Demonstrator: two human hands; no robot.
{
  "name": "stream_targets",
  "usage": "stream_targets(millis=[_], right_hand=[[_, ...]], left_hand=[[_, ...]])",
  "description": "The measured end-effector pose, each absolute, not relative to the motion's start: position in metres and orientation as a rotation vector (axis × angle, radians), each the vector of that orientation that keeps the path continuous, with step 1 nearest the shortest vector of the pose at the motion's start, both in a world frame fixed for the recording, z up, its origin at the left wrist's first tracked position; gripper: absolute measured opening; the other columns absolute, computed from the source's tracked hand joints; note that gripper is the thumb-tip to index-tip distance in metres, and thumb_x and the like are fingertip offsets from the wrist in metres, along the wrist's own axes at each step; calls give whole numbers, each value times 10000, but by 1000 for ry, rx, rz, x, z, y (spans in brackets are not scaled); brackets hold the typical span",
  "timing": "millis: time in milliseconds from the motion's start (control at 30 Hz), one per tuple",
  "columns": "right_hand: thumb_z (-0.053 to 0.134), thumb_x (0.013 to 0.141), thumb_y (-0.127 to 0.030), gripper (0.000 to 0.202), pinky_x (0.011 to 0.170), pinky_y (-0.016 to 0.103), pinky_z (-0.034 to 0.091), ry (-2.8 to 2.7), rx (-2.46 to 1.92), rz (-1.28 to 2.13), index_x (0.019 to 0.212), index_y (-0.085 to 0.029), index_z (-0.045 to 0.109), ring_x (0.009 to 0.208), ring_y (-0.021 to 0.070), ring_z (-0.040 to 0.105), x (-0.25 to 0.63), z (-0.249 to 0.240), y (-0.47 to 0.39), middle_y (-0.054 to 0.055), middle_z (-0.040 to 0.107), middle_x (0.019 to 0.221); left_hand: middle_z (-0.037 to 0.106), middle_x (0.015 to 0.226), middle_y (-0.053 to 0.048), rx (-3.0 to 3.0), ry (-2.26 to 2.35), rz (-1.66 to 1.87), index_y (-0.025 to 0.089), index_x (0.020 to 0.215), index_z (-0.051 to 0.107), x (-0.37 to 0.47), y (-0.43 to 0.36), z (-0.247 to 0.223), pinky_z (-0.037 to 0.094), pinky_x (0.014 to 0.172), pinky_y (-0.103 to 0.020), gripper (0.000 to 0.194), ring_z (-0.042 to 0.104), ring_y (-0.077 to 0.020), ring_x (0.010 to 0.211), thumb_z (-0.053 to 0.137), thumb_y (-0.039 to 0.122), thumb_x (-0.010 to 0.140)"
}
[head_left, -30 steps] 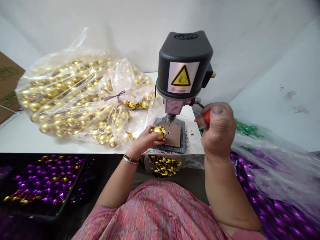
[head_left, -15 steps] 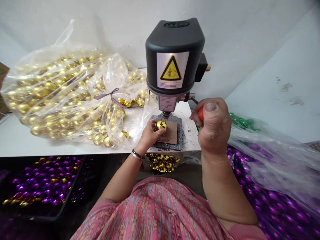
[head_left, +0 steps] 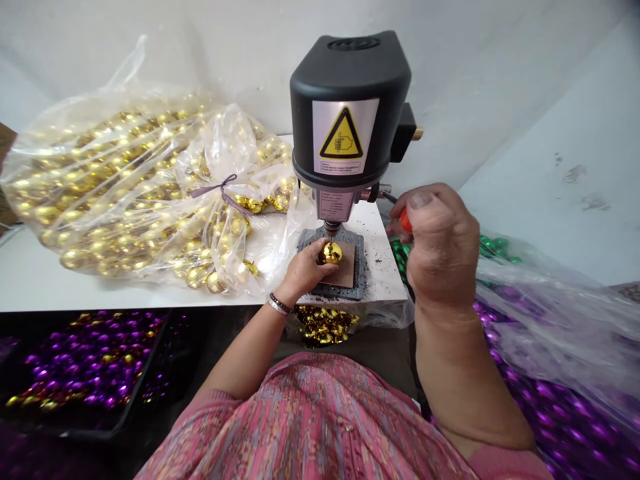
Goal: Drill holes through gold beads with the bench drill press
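Observation:
A shiny gold ball (head_left: 333, 253) is pinched between the thumb and fingers of my left hand (head_left: 308, 269). It sits over the brown board (head_left: 346, 272) on the drill press base, directly under the bit of the black drill press (head_left: 350, 80). The bit appears to meet the top of the ball. My right hand (head_left: 440, 243) is closed round the red knob (head_left: 405, 220) of the press lever, to the right of the machine. Dark shavings are scattered around the base (head_left: 359, 289).
A tied clear bag of gold balls (head_left: 125, 193) fills the white table's (head_left: 30, 287) left side. Below the edge are a black tray of purple and gold balls (head_left: 90, 360) and a bag of gold pieces (head_left: 327, 327). Purple balls (head_left: 565, 400) and green balls (head_left: 495, 245) lie at right.
My left hand has shifted slightly right with the gold ball, which is now under the bit. My right hand has moved right and slightly up with the knob.

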State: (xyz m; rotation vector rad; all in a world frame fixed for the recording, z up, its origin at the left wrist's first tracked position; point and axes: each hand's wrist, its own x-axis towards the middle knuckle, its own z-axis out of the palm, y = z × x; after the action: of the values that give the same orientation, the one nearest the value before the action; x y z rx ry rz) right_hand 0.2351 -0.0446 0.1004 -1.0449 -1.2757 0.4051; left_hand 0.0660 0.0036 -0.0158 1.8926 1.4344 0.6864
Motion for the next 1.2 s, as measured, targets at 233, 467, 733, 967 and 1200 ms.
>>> stream_targets(millis=[233, 467, 733, 967, 1200], right_hand=[[472, 924, -562, 421, 552, 241, 340, -1319, -1116, 429, 725, -195, 527, 557, 55, 407, 241, 109, -44, -48, 410, 585], [559, 906, -371, 336, 516, 217, 322, -1373, -1225, 209, 642, -187, 462, 524, 43, 349, 232, 82, -60, -61, 392, 551], [477, 955, -323, 218, 631, 212, 455, -1308, -1130, 19, 820, -195, 590, 680, 63, 559, 227, 40, -54, -24, 591, 724], [478, 935, -331, 178, 735, 300, 536, -1248, -1027, 79, 886, -201, 590, 761, 112, 656, 226, 8, -41, -5, 631, 791], [475, 939, -415, 282, 673, 290, 503, -1209, -1016, 126, 802, -191, 577, 678, 102, 614, 223, 32, -42, -20, 594, 702]], left_hand=[[701, 1285, -79, 1875, 1475, 680, 184, 1394, 586, 65, 3, -20, 515, 977, -351, 673, 671, -259, 1115, 769, 236, 748], [728, 1212, -54, 1865, 1444, 668, 214, 1403, 569, 65, 4, -23, 535, 912, -350, 667, 685, -241, 1031, 755, 247, 764], [704, 1276, -67, 1831, 1449, 679, 216, 1415, 562, 66, 2, -22, 518, 983, -379, 699, 669, -272, 1112, 762, 216, 745], [724, 1228, -58, 1813, 1428, 686, 226, 1417, 554, 66, 2, -23, 529, 953, -379, 697, 682, -268, 1075, 759, 240, 750], [732, 1186, -50, 1841, 1489, 639, 241, 1368, 582, 67, 0, -18, 522, 935, -368, 652, 688, -271, 1055, 762, 251, 742]])
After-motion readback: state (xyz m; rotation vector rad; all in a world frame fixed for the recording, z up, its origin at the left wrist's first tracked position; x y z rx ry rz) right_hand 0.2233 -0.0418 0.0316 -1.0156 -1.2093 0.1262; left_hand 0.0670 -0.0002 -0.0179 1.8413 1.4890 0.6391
